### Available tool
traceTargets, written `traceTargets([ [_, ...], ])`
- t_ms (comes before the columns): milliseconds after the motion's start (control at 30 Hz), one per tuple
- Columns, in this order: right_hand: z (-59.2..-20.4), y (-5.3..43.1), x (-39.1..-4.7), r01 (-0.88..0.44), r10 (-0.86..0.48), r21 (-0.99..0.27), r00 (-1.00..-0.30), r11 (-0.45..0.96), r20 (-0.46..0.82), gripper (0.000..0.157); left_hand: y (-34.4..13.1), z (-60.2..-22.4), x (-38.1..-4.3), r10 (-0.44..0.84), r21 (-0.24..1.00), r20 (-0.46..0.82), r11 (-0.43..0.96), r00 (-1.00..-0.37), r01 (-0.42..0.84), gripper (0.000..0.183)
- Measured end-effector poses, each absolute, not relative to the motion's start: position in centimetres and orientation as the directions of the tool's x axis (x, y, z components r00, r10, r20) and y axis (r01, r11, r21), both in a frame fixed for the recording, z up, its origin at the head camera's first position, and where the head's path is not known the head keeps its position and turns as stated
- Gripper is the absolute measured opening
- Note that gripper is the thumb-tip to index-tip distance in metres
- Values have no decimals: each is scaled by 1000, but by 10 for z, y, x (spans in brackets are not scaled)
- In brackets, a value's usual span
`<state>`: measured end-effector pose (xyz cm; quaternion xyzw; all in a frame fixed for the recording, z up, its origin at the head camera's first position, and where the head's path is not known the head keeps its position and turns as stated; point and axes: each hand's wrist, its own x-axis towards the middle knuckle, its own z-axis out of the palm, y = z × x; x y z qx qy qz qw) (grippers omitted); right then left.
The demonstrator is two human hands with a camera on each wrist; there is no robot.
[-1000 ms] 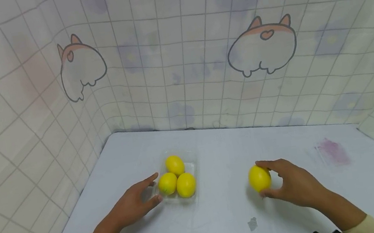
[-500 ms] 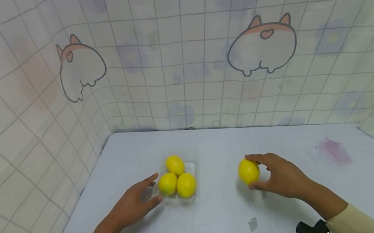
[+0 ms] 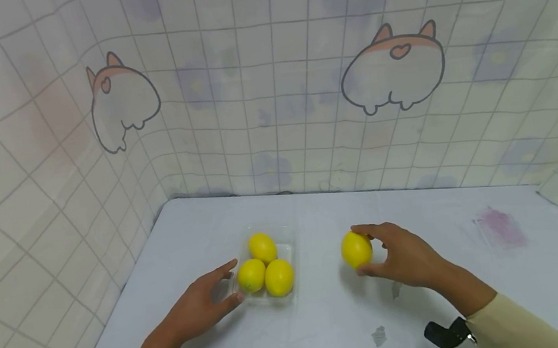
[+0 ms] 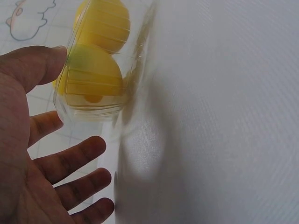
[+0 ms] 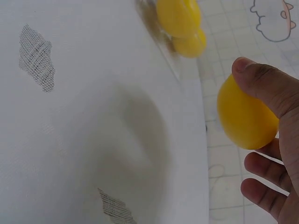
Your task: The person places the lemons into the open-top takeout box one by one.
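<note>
My right hand [image 3: 405, 254] pinches a yellow lemon [image 3: 356, 249] between thumb and fingers, holding it above the table right of the container. A shadow lies below it in the right wrist view, where the thumb presses the lemon [image 5: 245, 112] from the near side. Three lemons [image 3: 279, 277] sit together inside a clear plastic container [image 3: 286, 251]. At the container's left side is my left hand [image 3: 198, 306], thumb and fingers spread. The left wrist view shows its thumb at the clear wall [image 4: 96, 114], with the other fingers extended and holding nothing.
A white cloth covers the table [image 3: 426, 218]. Small grey patches [image 3: 379, 336] mark it near the front, and a pink stain [image 3: 500, 226] lies at the right. A grid-patterned curtain [image 3: 259, 111] with cartoon animals hangs behind and at the left.
My right hand has carried its lemon leftward and slightly farther back, nearer the container. The left hand and the three lemons in the container have stayed in place.
</note>
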<state>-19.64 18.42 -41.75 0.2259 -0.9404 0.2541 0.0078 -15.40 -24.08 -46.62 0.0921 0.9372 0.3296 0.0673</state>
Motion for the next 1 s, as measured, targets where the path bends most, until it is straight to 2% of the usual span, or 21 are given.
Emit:
traceTargets([
  [1000,-413,141,-218,-439,-444,-522,-887,731,125,81,-238,-462,-153,204,644,-83,758,-976,104,76],
])
